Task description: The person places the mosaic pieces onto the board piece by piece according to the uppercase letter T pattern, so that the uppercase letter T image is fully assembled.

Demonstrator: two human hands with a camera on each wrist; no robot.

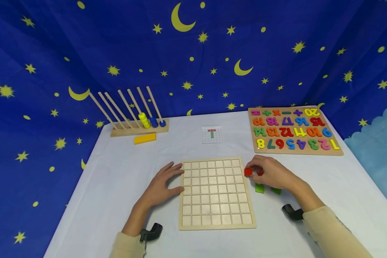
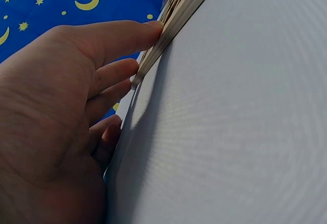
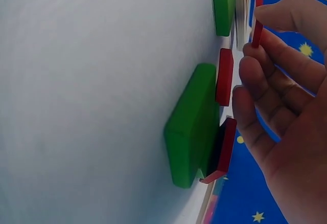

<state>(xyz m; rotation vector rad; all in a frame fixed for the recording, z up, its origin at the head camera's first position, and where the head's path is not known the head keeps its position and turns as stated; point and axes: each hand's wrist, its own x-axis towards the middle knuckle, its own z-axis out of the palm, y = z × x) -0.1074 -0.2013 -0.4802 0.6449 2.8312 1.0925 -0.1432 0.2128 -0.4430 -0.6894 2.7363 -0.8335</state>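
A wooden grid board (image 1: 217, 227) with square recesses lies on the white table. At its left edge rests my left hand (image 1: 162, 184), fingers spread and thumb touching the rim; the left wrist view shows the thumb (image 2: 125, 37) against the board's side. My right hand (image 1: 274, 173) pinches a red square tile (image 1: 248, 172) between thumb and fingers, just beyond the board's right edge. Beneath that hand lie two green tiles (image 1: 259, 188), partly covered from above. In the right wrist view, two more red tiles (image 3: 224, 78) sit near a green tile (image 3: 194, 127).
A pattern card (image 1: 212, 135) with red and green squares lies behind the board. At the back left stands a wooden peg abacus (image 1: 138, 129) with yellow and blue beads, a yellow block (image 1: 145, 138) before it. A number puzzle board (image 1: 296, 152) lies at the back right.
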